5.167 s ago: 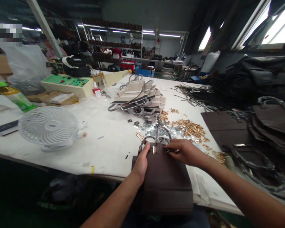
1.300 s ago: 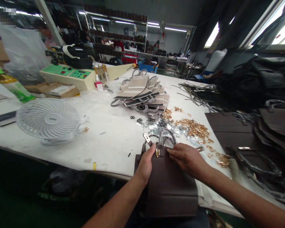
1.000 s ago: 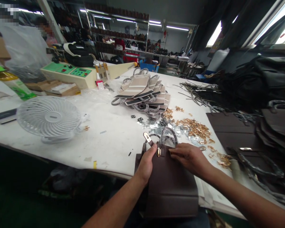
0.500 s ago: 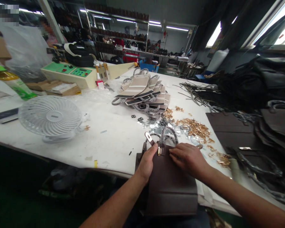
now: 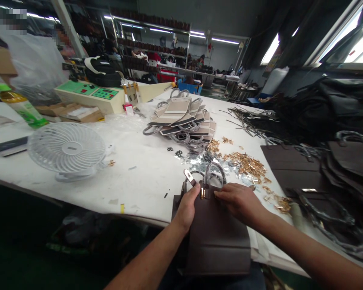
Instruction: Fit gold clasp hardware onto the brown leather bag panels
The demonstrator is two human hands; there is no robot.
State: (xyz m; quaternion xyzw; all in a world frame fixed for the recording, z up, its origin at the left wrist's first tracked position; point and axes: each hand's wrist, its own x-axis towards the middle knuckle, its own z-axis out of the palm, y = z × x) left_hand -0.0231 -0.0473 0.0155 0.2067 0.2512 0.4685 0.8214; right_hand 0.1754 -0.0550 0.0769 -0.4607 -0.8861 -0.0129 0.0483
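Observation:
A dark brown handbag (image 5: 219, 233) leans upright at the table's front edge, its looped handles (image 5: 215, 169) wrapped in clear plastic. My left hand (image 5: 186, 209) is closed on the bag's upper left edge, thumb on the front. Just above that thumb sticks up a strap with a metal end plate (image 5: 188, 175). Beside it, a gold clasp (image 5: 202, 193) sits on the bag's front. My right hand (image 5: 242, 201) has its fingers bent together over the bag's upper right, by the handle base; the fingertips are partly hidden. A small tan tip (image 5: 252, 187) shows behind its knuckles.
Gold metal pieces (image 5: 249, 165) and silvery plates (image 5: 196, 159) lie scattered beyond the bag. Behind them is a pile of beige bag parts (image 5: 175, 114). A white fan (image 5: 68, 147) stands left. More brown bags (image 5: 351, 161) and black strips (image 5: 245, 121) lie right.
The view has shifted slightly. My right hand has moved a touch left along the bag's top; my left hand keeps its hold.

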